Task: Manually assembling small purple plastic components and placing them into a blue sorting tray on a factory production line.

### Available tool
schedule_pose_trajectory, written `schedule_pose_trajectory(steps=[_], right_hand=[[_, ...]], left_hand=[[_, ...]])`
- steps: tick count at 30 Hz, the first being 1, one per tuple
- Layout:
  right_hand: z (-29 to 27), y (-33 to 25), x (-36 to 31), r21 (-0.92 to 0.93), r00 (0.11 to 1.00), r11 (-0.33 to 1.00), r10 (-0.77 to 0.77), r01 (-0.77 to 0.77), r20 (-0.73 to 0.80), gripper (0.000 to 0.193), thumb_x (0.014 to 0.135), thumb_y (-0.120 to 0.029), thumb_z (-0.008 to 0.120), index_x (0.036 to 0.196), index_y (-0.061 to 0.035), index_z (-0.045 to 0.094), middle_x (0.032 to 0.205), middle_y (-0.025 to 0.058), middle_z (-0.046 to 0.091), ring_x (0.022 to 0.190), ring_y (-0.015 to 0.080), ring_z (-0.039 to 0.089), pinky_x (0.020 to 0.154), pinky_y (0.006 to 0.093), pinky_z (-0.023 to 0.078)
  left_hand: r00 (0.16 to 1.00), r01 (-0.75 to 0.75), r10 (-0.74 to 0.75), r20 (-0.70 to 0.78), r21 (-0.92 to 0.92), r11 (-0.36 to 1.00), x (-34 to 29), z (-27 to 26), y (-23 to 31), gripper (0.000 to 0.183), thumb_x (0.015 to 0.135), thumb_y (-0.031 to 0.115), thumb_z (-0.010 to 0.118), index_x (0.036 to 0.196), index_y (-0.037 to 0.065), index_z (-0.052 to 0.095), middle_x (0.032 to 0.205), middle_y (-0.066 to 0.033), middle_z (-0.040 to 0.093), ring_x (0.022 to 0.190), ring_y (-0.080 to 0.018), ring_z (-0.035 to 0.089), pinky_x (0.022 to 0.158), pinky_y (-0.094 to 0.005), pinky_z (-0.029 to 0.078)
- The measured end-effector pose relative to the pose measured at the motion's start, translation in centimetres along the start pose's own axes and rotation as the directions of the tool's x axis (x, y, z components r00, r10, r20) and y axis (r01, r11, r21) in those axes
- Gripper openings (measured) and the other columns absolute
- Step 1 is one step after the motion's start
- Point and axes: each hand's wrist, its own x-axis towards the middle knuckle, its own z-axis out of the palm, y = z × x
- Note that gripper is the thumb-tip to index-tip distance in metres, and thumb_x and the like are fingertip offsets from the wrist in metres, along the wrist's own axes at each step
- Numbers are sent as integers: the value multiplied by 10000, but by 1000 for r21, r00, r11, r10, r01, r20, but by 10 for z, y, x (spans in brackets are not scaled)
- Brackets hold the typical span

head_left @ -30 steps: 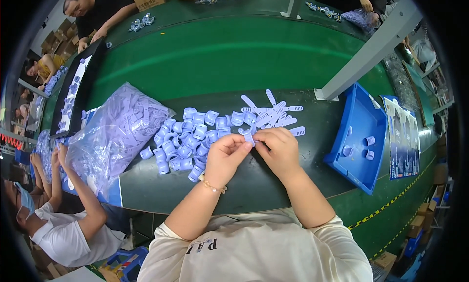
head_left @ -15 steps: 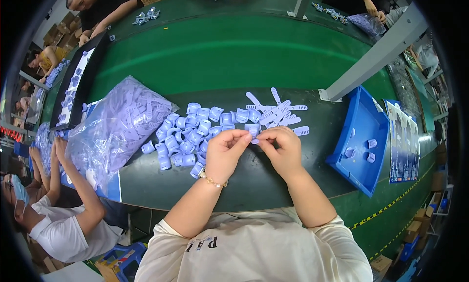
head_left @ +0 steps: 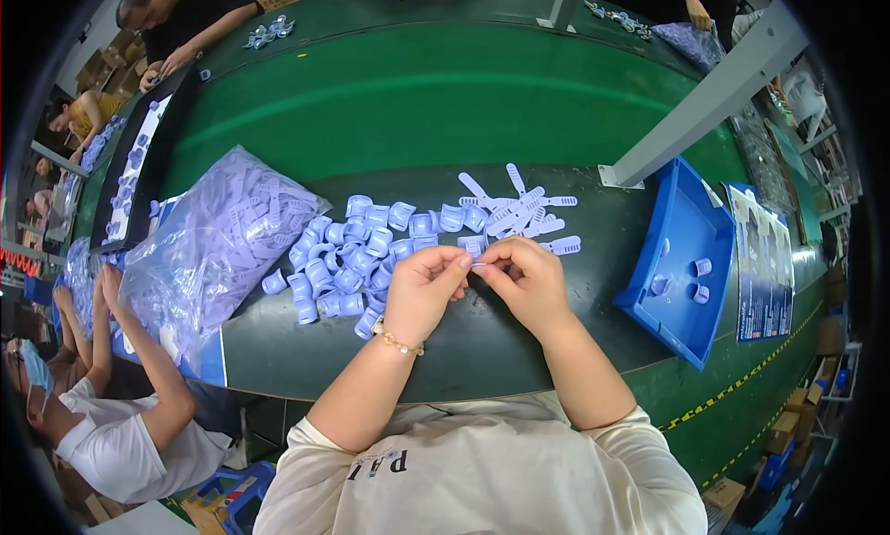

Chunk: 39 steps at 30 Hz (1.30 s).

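Observation:
Close together above the dark tabletop, my left hand (head_left: 419, 289) and my right hand (head_left: 530, 289) pinch a small lavender plastic piece (head_left: 473, 246) between their fingertips. Its upper part is curved and shows beyond the fingers; the rest is largely hidden. Left of my hands lies a heap of curved lavender plastic pieces (head_left: 350, 281), several touching one another. Just beyond my right hand, flat slotted lavender strips (head_left: 519, 212) lie fanned across each other. A beaded bracelet (head_left: 403, 346) circles my left wrist.
A clear bag of lavender strips (head_left: 241, 210) lies at left. On the right stands a blue bin (head_left: 681, 257) with a few lavender pieces, beside a printed sheet (head_left: 762, 266) and a grey post (head_left: 695, 104). A green belt (head_left: 399, 108) runs beyond; co-workers sit at left and far side.
Both hands keep their pinch on the small piece, with fingertips slightly shifted; less of it shows below them. The whole view has moved a little, so everything appears slightly left.

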Motion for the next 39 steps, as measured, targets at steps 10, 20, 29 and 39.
schedule_pose_trajectory(steps=[10,20,29,39], right_hand=[[2,5,-1,208,966,944,258,-258,27,101,809,-56,709,870,-8,645,795,25,652,587,58,576,518,197,466],[3,5,-1,403,924,836,374,-372,77,119,836,-67,694,902,-5,617,793,23,642,633,41,575,525,188,478],[-2,2,-1,121,999,992,39,-40,12,92,811,-31,705,855,-19,625,771,3,629,646,30,559,565,173,448],[7,9,-3,241,972,949,224,-203,-67,107,800,-102,722,849,-37,652,737,8,639,578,55,513,523,214,417]], left_hand=[[967,-233,253,-23,314,921,-1,4,-1,116,875,105,654,936,9,677,712,-7,627,622,-54,566,561,-196,450],[961,-257,277,-11,342,904,-2,3,-3,117,890,108,630,925,4,671,687,-6,612,558,-51,524,499,-205,408],[999,17,-15,-41,59,998,-1,2,7,120,903,108,617,907,2,674,660,18,597,559,-36,525,509,-180,411],[990,-137,140,-2,222,966,-4,7,2,120,898,91,619,900,-18,670,670,29,590,574,-17,502,519,-176,400]])
